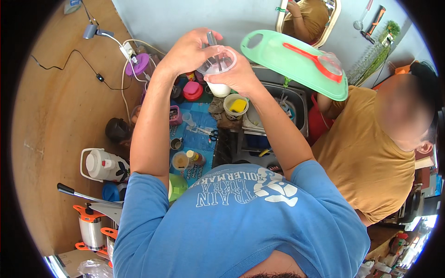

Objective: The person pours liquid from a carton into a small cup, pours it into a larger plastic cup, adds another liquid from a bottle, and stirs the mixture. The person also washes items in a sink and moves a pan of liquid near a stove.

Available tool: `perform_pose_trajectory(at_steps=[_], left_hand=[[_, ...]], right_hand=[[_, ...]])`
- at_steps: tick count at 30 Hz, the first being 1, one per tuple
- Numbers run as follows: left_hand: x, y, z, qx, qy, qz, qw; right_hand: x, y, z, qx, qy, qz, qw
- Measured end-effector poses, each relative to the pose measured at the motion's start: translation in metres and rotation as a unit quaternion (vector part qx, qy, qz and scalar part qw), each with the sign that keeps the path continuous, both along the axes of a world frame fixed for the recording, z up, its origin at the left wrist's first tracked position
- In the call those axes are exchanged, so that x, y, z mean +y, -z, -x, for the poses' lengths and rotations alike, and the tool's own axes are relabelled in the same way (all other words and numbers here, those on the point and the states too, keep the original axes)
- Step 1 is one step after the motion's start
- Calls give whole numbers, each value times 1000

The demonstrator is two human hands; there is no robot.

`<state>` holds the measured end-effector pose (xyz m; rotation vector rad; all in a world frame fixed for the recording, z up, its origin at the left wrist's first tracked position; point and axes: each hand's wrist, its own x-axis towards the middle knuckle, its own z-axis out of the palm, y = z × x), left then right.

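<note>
The left hand [191, 52] has its thumb and fingers closed in a pinch on the metal utensil [212, 39], which stands in the clear cup [213, 69]; the right hand [240, 76] has a grip curled around the cup's side, below the rim. The cup is held in the air, above the back of the tabletop [197, 123], beside the sink [301, 109]. Working the utensil well probably calls for a steady right grip that doesn't squeeze the thin wall, a level rim, and small, slow turns that keep the white contents inside.
</note>
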<state>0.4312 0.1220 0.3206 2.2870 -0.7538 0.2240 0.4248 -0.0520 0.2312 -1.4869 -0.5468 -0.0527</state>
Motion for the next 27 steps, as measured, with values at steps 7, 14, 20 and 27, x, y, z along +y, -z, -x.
perform_pose_trajectory(at_steps=[7, 14, 20, 27], left_hand=[[3, 1, 5, -87, 49, -32, 995], [1, -2, 6, -93, 43, -16, 995], [-5, -14, 6, -48, 57, -18, 997], [-21, -19, 1, 54, 58, 3, 997]], right_hand=[[-2, -4, 7, -13, 10, -1, 1000], [-3, -8, 10, -5, 13, -12, 1000], [-10, -12, 11, -12, -30, -26, 999], [-31, -26, 10, 10, -103, -69, 992]])
